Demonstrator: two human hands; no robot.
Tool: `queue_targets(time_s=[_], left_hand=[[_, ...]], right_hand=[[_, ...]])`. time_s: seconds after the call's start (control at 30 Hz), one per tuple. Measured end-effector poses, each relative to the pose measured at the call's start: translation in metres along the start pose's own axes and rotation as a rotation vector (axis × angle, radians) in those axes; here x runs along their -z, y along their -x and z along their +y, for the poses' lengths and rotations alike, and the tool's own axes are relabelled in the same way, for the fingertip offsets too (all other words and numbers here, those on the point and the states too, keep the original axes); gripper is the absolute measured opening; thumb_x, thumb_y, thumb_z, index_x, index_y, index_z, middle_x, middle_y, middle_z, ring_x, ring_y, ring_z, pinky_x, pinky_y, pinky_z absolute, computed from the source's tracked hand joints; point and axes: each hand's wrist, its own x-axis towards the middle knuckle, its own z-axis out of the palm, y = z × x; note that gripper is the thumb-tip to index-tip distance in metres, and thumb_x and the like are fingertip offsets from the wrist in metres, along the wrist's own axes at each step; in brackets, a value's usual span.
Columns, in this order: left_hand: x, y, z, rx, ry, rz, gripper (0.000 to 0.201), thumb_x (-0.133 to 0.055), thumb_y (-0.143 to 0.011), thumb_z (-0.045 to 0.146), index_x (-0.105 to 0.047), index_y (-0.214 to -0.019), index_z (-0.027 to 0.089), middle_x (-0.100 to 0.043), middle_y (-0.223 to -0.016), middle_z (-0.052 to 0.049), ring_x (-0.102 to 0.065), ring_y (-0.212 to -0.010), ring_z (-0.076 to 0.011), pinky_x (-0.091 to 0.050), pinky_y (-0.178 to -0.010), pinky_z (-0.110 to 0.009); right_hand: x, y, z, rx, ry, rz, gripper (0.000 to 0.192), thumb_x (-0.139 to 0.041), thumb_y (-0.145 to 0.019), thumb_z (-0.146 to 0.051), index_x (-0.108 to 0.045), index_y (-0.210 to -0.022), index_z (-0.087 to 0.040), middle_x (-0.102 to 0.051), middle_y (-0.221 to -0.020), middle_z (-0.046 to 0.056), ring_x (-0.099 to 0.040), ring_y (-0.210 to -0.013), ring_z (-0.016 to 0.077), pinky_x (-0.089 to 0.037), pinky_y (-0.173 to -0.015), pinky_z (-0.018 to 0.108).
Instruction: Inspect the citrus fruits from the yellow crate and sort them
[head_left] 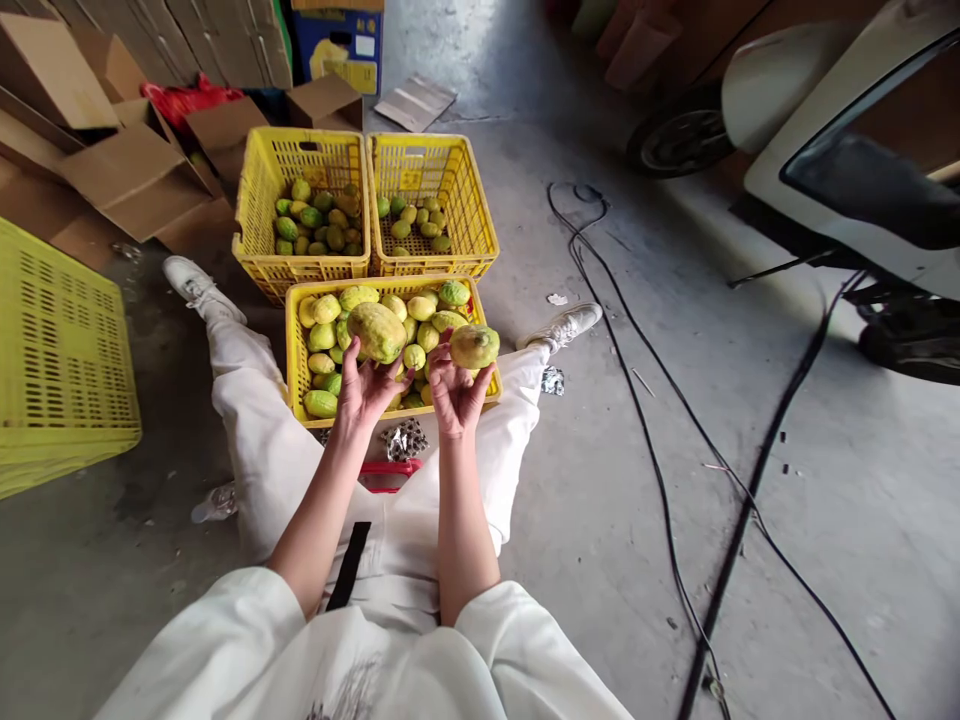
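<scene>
My right: white scooter [772, 90], black cables [742, 523] across the concrete floor [570, 520]. Front-left of me: opened cardboard boxes [124, 175], red plastic bag [199, 98], blue printed carton [319, 30].

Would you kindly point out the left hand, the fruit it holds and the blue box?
Left hand [367, 392]: head view, its middle.
Held fruit [377, 332]: head view, its yellow-green skin.
Blue box [341, 48]: head view, its printed side.

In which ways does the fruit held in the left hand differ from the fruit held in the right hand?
The left-hand fruit looks larger and longer than the right-hand fruit. In the picture, the left-hand fruit slants down to the right, while the right-hand fruit lies nearly level. Both have mottled, yellowish skin and are held up over the front yellow crate.
</scene>
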Motion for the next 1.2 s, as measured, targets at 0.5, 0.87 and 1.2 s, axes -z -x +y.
queue_targets(time_s=[0.5,0.87,1.2], left_hand=[[0.009,-0.004,0.005,0.029,-0.111,-0.048,0.041,-0.071,-0.087,0.046,-0.063,-0.125,0.033,-0.073,-0.108,-0.003,-0.071,-0.084,-0.0224,-0.049,-0.07,-0.033],[0.011,-0.003,0.006,-0.009,-0.199,-0.042,0.037,-0.064,-0.09,0.029,-0.064,-0.127,0.029,-0.075,-0.117,-0.006,-0.074,-0.1,-0.026,-0.052,-0.074,-0.034],[0.019,-0.012,0.009,-0.08,-0.296,-0.012,0.034,-0.074,-0.081,0.02,-0.065,-0.114,0.023,-0.075,-0.103,-0.003,-0.071,-0.08,-0.0184,-0.042,-0.055,-0.025]], right_hand=[[0.0,0.002,-0.003,-0.017,0.034,0.064,0.039,-0.066,-0.081,-0.033,-0.068,-0.12,-0.028,-0.074,-0.124,0.005,-0.069,-0.113,0.022,-0.061,-0.096,0.043],[0.007,-0.003,-0.008,-0.122,-0.077,0.052,0.033,-0.062,-0.088,-0.054,-0.065,-0.096,-0.022,-0.067,-0.082,0.001,-0.054,-0.058,0.0106,-0.045,-0.039,0.017],[0.014,-0.004,-0.011,-0.178,0.011,0.063,0.044,-0.053,-0.098,-0.059,-0.07,-0.112,-0.02,-0.077,-0.109,0.007,-0.066,-0.08,0.0123,-0.062,-0.063,0.02]])
